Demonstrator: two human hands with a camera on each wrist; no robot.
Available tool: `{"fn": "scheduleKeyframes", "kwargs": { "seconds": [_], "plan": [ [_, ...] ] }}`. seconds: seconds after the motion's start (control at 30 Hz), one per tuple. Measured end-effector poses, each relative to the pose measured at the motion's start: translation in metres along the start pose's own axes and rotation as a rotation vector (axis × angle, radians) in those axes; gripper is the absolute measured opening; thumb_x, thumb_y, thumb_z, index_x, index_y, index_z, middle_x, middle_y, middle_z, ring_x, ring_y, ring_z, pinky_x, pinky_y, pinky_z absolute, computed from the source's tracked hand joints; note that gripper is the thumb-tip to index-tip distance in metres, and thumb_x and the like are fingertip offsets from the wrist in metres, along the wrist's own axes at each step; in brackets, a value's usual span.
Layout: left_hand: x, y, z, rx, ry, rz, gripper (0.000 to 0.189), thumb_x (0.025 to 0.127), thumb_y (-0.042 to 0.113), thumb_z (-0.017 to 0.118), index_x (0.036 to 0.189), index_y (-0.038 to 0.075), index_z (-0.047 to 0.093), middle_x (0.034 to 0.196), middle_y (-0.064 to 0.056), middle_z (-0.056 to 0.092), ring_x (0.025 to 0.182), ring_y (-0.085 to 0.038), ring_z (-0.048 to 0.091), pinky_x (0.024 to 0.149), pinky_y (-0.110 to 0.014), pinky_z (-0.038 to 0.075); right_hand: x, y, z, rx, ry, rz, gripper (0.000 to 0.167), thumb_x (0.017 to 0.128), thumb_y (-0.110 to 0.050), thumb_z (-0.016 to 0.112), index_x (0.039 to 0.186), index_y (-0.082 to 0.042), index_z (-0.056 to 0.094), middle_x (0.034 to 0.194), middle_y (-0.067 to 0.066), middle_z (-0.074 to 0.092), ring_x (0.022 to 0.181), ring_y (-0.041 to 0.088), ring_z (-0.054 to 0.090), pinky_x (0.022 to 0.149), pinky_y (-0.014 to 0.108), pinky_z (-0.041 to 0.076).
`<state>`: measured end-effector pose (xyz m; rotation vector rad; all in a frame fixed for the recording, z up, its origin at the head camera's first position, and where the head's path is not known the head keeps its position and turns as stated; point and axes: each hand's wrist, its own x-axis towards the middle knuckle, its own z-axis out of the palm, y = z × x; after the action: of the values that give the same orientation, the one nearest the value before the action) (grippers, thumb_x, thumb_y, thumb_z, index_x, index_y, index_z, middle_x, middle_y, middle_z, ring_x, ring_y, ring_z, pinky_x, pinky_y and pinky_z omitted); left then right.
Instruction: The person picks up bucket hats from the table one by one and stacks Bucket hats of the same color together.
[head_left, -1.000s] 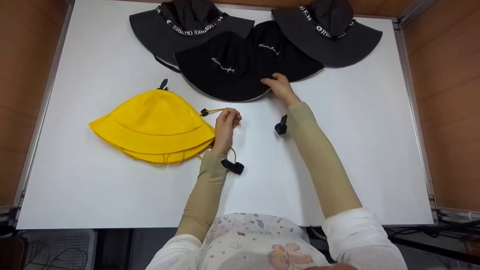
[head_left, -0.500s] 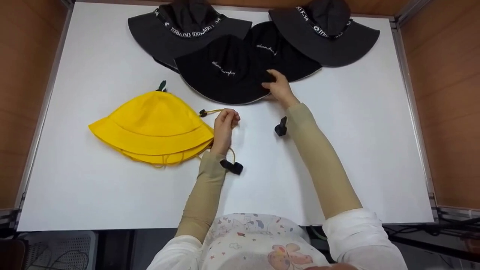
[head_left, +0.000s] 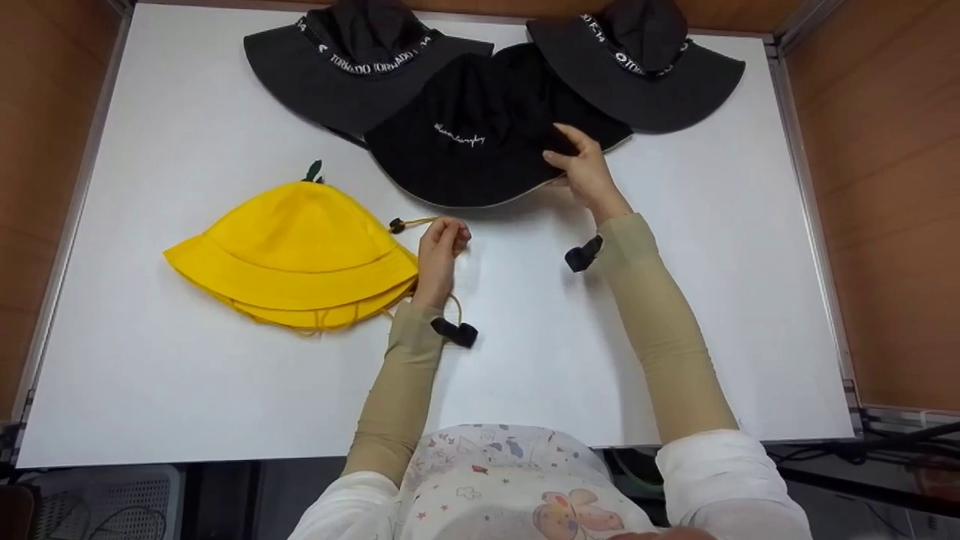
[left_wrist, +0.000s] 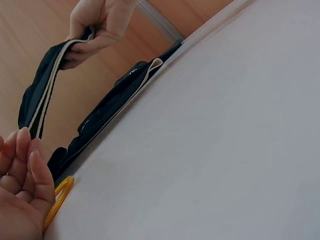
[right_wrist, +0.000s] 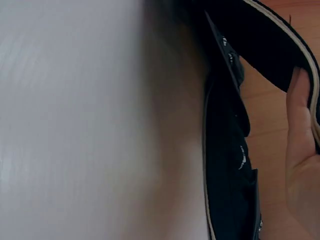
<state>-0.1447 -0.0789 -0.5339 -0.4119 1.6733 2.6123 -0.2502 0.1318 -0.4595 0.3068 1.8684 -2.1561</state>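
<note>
My right hand [head_left: 589, 169] grips the brim of a black bucket hat [head_left: 457, 169] with white script, thumb on top and fingers beneath. In the right wrist view the held brim [right_wrist: 265, 42] with its pale edging is raised above the table. A second black bucket hat [head_left: 600, 124] lies partly hidden behind it. My left hand [head_left: 441, 251] rests beside a yellow bucket hat [head_left: 300, 240], its fingers loosely curled and nothing visible between them. A yellow cord [left_wrist: 61, 197] loops out past that palm in the left wrist view.
Two dark grey wide-brim hats with lettered bands lie along the back, one at the left [head_left: 322, 94] and one at the right [head_left: 652, 97]. Wooden panels [head_left: 885, 187] wall the white table [head_left: 712, 337] at its sides and back.
My right hand has closed on the front black hat's brim and moved slightly right, the hat lifting and shifting to cover the second hat's script. The left hand has stayed by the yellow hat.
</note>
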Motion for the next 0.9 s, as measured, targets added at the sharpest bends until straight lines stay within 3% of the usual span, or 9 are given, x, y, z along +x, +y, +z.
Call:
{"fn": "scheduleKeyframes", "kwargs": {
  "seconds": [0.1,0.27,0.4,0.57,0.63,0.7,0.83,0.9],
  "plan": [
    [0.001,0.001,-0.002,-0.013,-0.003,-0.002,0.024,0.098,0.001,0.041,0.079,0.006,0.055,0.074,-0.003,0.055,0.069,-0.014,0.052,0.063,-0.020,0.042,-0.011,-0.011,-0.006,0.120,-0.064,-0.039,0.043,0.087,0.011,0.057,0.126,-0.008,0.056,0.120,0.011,0.048,0.080,0.023,0.065,0.055,0.034,0.057],
    [0.001,0.003,-0.004,0.005,0.019,-0.005,0.021,0.098,0.002,0.042,0.082,0.004,0.055,0.078,-0.005,0.055,0.072,-0.015,0.053,0.067,-0.021,0.046,-0.031,-0.028,-0.019,0.215,-0.190,-0.127,0.036,0.085,0.013,0.057,0.109,-0.012,0.065,0.113,0.011,0.050,0.082,0.025,0.065,0.058,0.036,0.057],
    [-0.005,0.012,-0.002,0.038,0.028,0.012,0.011,0.097,0.002,0.044,0.094,-0.003,0.054,0.088,-0.009,0.054,0.083,-0.020,0.051,0.075,-0.025,0.044,-0.050,-0.043,-0.030,0.214,-0.256,-0.216,0.036,0.084,0.017,0.057,0.102,-0.012,0.069,0.106,0.011,0.055,0.084,0.024,0.065,0.061,0.034,0.057],
    [-0.009,0.035,0.006,0.166,0.034,0.105,0.017,0.096,0.004,0.047,0.110,-0.004,0.049,0.101,-0.007,0.052,0.103,-0.029,0.049,0.085,-0.024,0.040,-0.073,-0.062,-0.045,0.187,-0.397,-0.305,0.038,0.083,0.021,0.052,0.106,-0.005,0.068,0.102,0.011,0.060,0.086,0.022,0.065,0.067,0.028,0.057],
    [-0.007,0.047,0.008,0.270,-0.019,0.125,0.021,0.096,0.005,0.047,0.114,-0.003,0.048,0.107,-0.010,0.053,0.109,-0.029,0.049,0.089,-0.024,0.038,-0.080,-0.067,-0.050,0.188,-0.474,-0.325,0.039,0.083,0.022,0.051,0.108,-0.003,0.067,0.102,0.010,0.063,0.088,0.021,0.065,0.070,0.027,0.056],
    [-0.002,0.057,0.010,0.393,-0.122,0.102,0.028,0.096,0.008,0.048,0.120,-0.004,0.046,0.117,-0.015,0.053,0.116,-0.028,0.047,0.096,-0.027,0.037,-0.087,-0.071,-0.055,0.189,-0.543,-0.336,0.041,0.082,0.024,0.049,0.109,-0.002,0.067,0.103,0.009,0.064,0.091,0.020,0.064,0.074,0.026,0.055],
    [0.009,0.071,0.013,0.654,-0.367,-0.030,0.047,0.097,0.027,0.051,0.135,0.002,0.040,0.137,-0.014,0.046,0.130,-0.025,0.039,0.108,-0.035,0.030,-0.098,-0.075,-0.058,0.203,-0.646,-0.352,0.045,0.080,0.026,0.048,0.110,-0.001,0.067,0.106,0.008,0.065,0.095,0.017,0.062,0.079,0.024,0.052],
    [0.013,0.073,0.012,0.720,-0.472,-0.112,0.056,0.096,0.037,0.050,0.141,0.007,0.035,0.143,-0.012,0.042,0.134,-0.024,0.036,0.112,-0.037,0.027,-0.103,-0.077,-0.057,0.199,-0.681,-0.366,0.044,0.079,0.027,0.048,0.111,0.001,0.066,0.106,0.009,0.066,0.095,0.017,0.062,0.079,0.024,0.052]
  ]
}}
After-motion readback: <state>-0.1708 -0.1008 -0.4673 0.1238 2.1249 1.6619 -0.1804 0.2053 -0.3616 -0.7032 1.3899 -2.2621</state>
